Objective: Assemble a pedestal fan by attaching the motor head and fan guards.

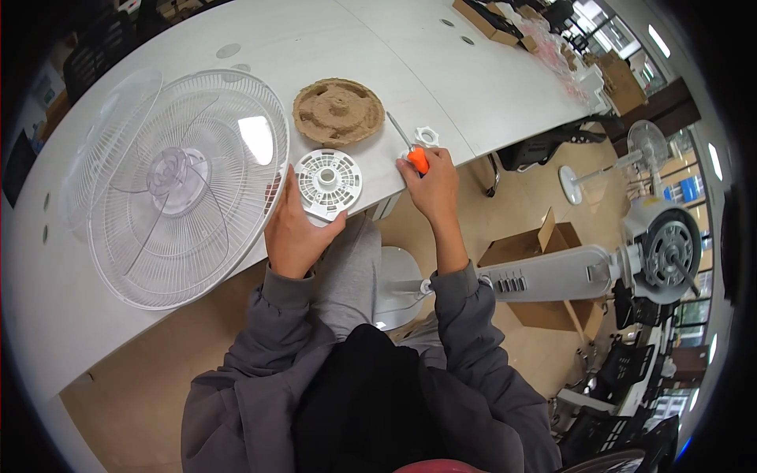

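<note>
My left hand (298, 229) grips the near left edge of a round white vented plastic cover (347, 175), thumb at the front and fingers along its side. The cover has a raised ring in its middle and lies at the table's edge. In my right hand (432, 183) is a screwdriver (418, 161) with an orange handle, its thin metal shaft slanting up and left over the table. Just beyond that hand lies a white plastic ring nut (426, 137). Past the vented cover rests a round brown moulded pulp piece (339, 112).
A large clear fan guard with blades (180, 236) fills the left of the white table (410, 47). Right of my arm stands a grey fan stand (544, 274) with its motor head (670, 252) exposed. An opened cardboard box (560, 236) and another standing fan (576, 183) are on the floor.
</note>
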Motion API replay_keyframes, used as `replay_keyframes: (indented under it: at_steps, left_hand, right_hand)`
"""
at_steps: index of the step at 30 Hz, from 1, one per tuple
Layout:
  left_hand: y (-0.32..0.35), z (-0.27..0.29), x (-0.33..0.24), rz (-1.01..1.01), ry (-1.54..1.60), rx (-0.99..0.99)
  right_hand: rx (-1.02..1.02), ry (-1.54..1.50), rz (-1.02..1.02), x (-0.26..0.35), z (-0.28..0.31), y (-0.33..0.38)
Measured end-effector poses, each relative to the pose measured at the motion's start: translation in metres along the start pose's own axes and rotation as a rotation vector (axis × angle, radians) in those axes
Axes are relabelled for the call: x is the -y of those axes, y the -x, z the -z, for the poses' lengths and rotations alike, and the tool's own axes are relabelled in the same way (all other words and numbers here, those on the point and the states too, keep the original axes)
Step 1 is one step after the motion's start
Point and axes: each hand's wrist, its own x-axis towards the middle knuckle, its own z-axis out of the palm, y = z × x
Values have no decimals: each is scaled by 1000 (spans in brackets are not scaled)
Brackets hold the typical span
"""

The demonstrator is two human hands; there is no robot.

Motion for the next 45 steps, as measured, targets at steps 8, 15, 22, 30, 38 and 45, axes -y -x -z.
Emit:
replay_keyframes:
  at_steps: [8,15,22,30,38,45]
  left_hand:
    - [-4,-2,14,-45,6,2]
    - [1,-3,25,-83,61,32]
    - [3,-1,29,-116,31,13]
    - [4,0,31,-115,64,9]
    - [4,-2,32,-126,44,2]
    - [3,-2,32,-139,15,8]
  right_hand:
    - [226,-705,-169,42,-8,15]
    - [415,-460,184,87,-20,20]
    - [412,-272,371,100,-20,14]
    - [353,-103,414,105,-17,11]
    - [250,-254,232,92,-14,18]
    - [290,-439,437,89,-27,13]
